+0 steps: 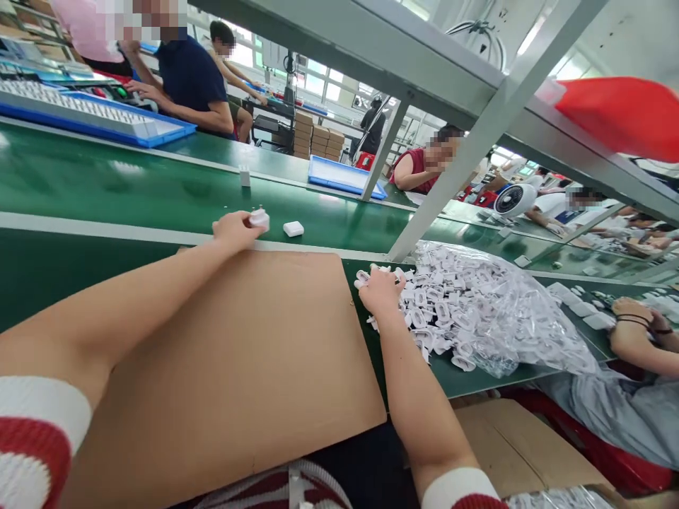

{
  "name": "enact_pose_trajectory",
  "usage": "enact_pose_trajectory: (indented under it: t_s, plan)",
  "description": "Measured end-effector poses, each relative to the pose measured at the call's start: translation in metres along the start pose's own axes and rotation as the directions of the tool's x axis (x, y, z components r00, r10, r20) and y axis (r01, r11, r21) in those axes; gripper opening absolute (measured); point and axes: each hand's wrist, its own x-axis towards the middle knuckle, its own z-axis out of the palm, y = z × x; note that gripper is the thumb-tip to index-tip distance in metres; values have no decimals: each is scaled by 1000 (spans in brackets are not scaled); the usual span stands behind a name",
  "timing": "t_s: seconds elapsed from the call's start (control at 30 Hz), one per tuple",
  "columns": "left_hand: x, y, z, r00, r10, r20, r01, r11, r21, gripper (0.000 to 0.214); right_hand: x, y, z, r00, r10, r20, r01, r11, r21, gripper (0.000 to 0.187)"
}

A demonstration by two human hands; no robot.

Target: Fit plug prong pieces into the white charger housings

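My left hand (233, 231) is closed around a white plug adapter (259, 219) with its metal prongs pointing up, at the near edge of the green belt (201, 191). Just right of it, a second white adapter (293, 229) lies on the belt, and another white piece (245, 176) stands farther back. My right hand (380, 290) reaches into the left end of a heap of small white plastic parts (440, 304). Its fingertips are among the parts, and whether they grip one is hidden. Brown cardboard (249, 353) covers the bench between my arms.
A clear plastic bag (520, 311) spreads over the heap's right side. Slanted metal frame posts (450, 170) rise beyond the heap. Blue-edged trays (344, 177) sit across the belt. A co-worker's hands (634, 314) are at the bench on the right; other people sit opposite.
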Motion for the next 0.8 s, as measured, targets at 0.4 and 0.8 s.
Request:
enact_pose_trajectory:
  t_s: [0.4, 0.8]
  plan:
    - [15, 37, 28, 954, 299, -4, -289, 925, 248, 69, -6, -21, 11, 974, -154, -165, 225, 722, 654, 33]
    - [30, 40, 33, 986, -73, 153, 52, 989, 138, 50, -30, -38, 14, 880, -426, 212, 107, 610, 785, 42]
